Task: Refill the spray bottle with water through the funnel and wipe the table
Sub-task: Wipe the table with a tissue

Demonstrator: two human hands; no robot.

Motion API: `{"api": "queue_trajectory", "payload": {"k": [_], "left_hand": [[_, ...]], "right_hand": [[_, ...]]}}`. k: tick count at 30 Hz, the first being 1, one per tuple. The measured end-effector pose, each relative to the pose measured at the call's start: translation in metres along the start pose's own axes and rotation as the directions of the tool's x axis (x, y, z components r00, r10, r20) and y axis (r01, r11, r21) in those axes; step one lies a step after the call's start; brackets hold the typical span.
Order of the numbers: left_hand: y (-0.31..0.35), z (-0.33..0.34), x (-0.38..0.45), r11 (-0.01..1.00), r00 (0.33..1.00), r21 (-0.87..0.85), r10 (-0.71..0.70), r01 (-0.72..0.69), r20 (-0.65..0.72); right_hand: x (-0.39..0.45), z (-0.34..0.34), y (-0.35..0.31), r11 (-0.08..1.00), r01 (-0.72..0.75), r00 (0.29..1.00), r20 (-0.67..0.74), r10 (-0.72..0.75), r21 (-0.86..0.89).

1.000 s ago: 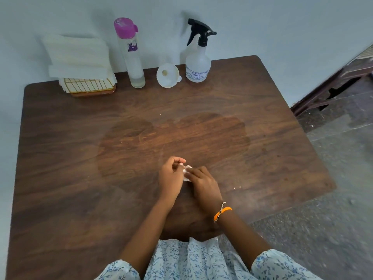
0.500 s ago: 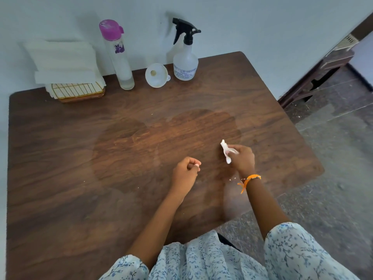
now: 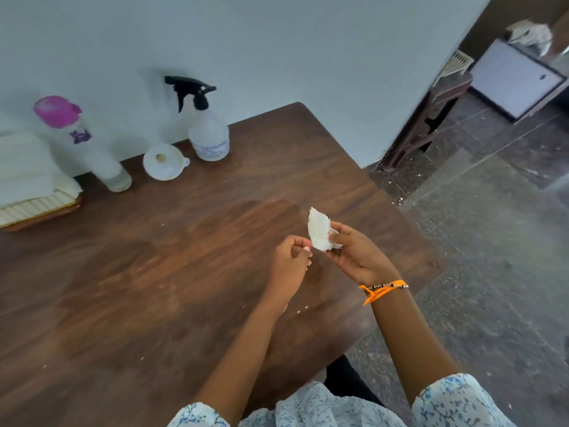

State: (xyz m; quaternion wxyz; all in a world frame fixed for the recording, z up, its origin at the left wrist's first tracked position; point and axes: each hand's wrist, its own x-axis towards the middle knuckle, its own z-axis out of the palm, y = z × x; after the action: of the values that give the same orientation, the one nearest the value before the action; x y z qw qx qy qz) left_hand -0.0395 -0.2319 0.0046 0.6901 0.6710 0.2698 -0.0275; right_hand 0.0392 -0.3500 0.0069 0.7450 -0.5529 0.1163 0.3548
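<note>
My right hand holds a crumpled white tissue a little above the brown wooden table, near its right edge. Just left of the tissue's lower edge is my left hand, fingers curled and fingertips together; I see nothing between them. The clear spray bottle with a black trigger head stands at the back by the wall. A white funnel lies beside it on the left. A darker damp patch spreads over the middle of the table.
A tall clear bottle with a pink cap stands left of the funnel. A stack of white napkins on a tray fills the back left corner. Small white specks dot the table. A dark wooden stand is on the floor to the right.
My right hand lifted the tissue away to the right, then drew back toward my left hand. My left hand let go of the tissue and stayed curled. The view swung right.
</note>
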Motion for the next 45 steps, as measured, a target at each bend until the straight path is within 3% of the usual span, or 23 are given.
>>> {"api": "queue_trajectory", "payload": {"k": [12,18,22,31,45], "left_hand": [[0.079,0.217,0.138,0.999,0.999,-0.027,0.041,-0.042,-0.036],[0.084,0.299,0.216,0.995,1.0,0.094,-0.011,0.013,-0.021],[0.069,0.334,0.27,0.978,0.996,0.189,-0.094,0.094,-0.007],[0.001,0.379,0.382,0.927,0.947,0.194,-0.308,0.321,-0.096],[-0.097,0.401,0.471,0.852,0.89,0.258,-0.431,0.456,-0.15]], "right_hand": [[0.082,-0.179,-0.159,0.976,0.105,0.994,-0.045,-0.099,0.193],[0.138,-0.25,-0.195,0.956,0.061,0.996,-0.084,-0.038,0.287],[0.186,-0.286,-0.194,0.943,0.024,0.984,-0.175,0.037,0.332],[0.304,-0.36,-0.156,0.974,-0.118,0.902,-0.39,0.187,0.195],[0.437,-0.421,-0.071,0.954,-0.282,0.824,-0.534,0.187,-0.101]]}}
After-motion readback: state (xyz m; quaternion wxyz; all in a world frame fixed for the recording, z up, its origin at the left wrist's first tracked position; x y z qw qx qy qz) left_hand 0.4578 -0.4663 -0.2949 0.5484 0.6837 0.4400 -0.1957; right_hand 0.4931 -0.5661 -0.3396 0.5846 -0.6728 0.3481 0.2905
